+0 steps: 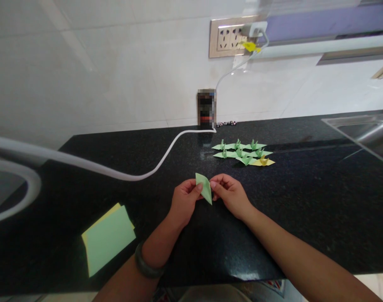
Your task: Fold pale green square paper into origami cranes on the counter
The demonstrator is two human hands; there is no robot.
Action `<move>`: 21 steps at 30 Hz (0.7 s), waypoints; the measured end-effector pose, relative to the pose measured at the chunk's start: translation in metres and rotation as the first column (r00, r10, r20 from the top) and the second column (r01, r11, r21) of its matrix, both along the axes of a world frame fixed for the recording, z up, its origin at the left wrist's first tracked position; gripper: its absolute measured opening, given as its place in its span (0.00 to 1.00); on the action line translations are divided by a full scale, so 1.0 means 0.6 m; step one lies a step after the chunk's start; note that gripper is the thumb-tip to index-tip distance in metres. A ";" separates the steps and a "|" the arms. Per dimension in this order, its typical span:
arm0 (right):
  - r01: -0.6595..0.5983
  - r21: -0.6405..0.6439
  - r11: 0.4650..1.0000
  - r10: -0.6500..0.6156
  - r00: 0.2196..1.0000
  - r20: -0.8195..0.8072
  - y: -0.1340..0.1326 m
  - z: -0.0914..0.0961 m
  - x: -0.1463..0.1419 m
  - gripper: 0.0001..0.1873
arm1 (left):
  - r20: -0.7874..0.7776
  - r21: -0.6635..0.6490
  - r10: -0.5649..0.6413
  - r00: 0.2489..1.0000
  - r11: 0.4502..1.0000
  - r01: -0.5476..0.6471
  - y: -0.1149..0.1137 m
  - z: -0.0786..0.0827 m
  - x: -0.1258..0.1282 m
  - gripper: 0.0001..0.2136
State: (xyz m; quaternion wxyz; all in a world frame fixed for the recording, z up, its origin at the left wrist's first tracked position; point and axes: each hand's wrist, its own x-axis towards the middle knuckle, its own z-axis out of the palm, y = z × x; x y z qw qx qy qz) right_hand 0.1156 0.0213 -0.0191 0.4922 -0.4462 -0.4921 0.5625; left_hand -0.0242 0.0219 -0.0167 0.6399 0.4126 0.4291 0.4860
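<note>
My left hand point(185, 200) and my right hand point(229, 193) meet over the middle of a black stone counter point(305, 201). Between them they pinch a small folded piece of green paper point(204, 187), kite-shaped and pointing down. The left thumb and fingers press its left edge, the right fingertips its right edge. A dark bracelet point(146, 265) sits on my left wrist. Behind the hands lies a cluster of several finished green paper cranes point(240, 151) with one yellow crane point(263, 161) at its right end.
A stack of green and yellow paper sheets point(107, 238) lies at the front left. A white cable point(122, 172) runs across the counter to a small device point(206, 108) at the wall, below a socket panel point(232, 37). A steel sink point(366, 132) sits far right.
</note>
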 end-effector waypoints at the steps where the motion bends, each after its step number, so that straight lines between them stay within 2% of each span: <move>1: -0.018 -0.011 1.000 0.018 0.999 -0.028 0.000 0.000 -0.001 0.10 | 0.007 0.004 -0.014 1.000 1.000 0.014 -0.001 0.000 0.000 0.10; 9: -0.067 -0.057 0.996 0.058 0.989 -0.136 -0.001 0.006 -0.002 0.08 | -0.080 0.012 -0.057 0.995 0.998 0.058 -0.003 0.004 -0.001 0.12; 21: -0.040 -0.113 0.993 0.026 0.992 -0.123 0.002 0.002 -0.003 0.09 | -0.069 -0.058 -0.047 0.996 0.997 0.043 -0.004 0.014 0.004 0.12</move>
